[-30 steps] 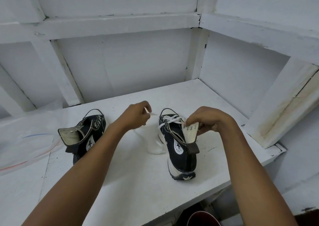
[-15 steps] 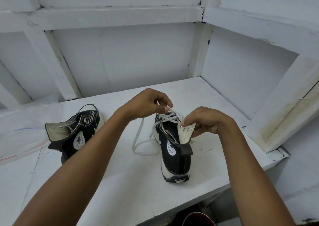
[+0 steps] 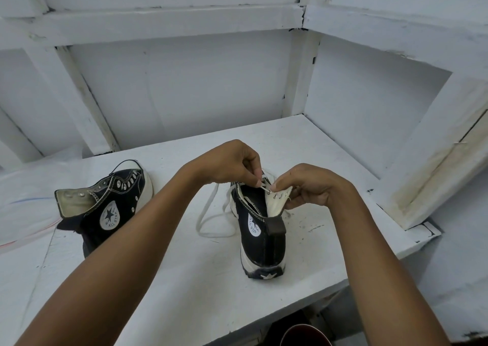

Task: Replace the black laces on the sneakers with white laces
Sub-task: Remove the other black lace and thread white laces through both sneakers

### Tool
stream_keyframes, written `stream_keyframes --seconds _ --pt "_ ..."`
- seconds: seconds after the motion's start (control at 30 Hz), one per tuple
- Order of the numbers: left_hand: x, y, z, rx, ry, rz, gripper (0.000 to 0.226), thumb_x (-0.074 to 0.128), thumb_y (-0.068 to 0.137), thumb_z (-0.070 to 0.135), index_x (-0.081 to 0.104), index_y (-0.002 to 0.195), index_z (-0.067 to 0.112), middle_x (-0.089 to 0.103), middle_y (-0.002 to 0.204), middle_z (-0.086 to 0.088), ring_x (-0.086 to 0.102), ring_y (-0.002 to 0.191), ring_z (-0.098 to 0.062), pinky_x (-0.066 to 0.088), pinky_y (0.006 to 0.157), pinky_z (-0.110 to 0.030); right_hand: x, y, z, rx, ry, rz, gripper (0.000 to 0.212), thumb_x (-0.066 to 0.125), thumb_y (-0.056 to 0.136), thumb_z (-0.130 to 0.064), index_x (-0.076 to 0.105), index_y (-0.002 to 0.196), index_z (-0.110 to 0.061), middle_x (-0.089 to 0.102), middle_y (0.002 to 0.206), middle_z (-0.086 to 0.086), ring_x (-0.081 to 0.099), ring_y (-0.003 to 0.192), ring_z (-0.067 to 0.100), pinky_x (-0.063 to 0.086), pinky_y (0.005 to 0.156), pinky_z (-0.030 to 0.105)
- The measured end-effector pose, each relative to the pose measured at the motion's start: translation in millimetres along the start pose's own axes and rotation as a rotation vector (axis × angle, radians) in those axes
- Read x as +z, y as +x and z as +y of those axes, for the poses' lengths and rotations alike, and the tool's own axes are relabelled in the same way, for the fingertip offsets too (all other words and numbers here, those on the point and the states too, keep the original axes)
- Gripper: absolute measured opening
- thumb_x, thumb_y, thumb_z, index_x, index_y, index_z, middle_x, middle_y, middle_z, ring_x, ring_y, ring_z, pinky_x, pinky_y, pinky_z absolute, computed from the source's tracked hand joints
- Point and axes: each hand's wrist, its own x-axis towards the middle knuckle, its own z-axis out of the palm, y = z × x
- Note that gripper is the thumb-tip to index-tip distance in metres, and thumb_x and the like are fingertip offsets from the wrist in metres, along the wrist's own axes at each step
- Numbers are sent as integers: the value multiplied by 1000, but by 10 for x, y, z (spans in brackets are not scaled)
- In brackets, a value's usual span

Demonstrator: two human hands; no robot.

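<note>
I see the centre sneaker standing on the counter mid-frame, its long axis running up the frame, heel nearest me and toe away. My left hand pinches the white lace tip at an eyelet. My right hand pinches the eyelet flap, which is folded outward. The slack lace loops just left of the shoe. The second sneaker sits at left, toe toward the upper right.

Soft, even, cool-toned light with no glare

Faint shadows fall on the desk; focus is fairly sharp, and wide-angle distortion bends straight lines toward the edges.
</note>
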Motion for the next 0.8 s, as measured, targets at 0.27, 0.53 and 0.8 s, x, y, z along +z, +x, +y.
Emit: stream_keyframes --seconds 0.27,0.53,0.8 --pt "29 77 39 -14 133 34 11 82 75 12 73 74 18 69 64 12 57 55 5 45 56 -15 -9 -22 -27 -4 -10 -6 16 71 84 -7 70 93 6 73 83 20 72 66 24 56 57 26" --pt "96 105 37 -3 134 12 9 82 77 15 73 77 18 71 68 11 60 59 4 44 56 -12 -26 -21 -42 -14 -38 -39 17 66 89 -12 71 94 4 73 79 14 71 64 19 56 59 26" --pt "34 74 35 -7 11 -51 14 79 82 19 72 91 10 74 74 -4 60 64 -9 44 63 -24 -57 -6 -27 -99 -16 10 13 55 89 6 64 86 -3 70 67 4 67 57 10 49 58 23"
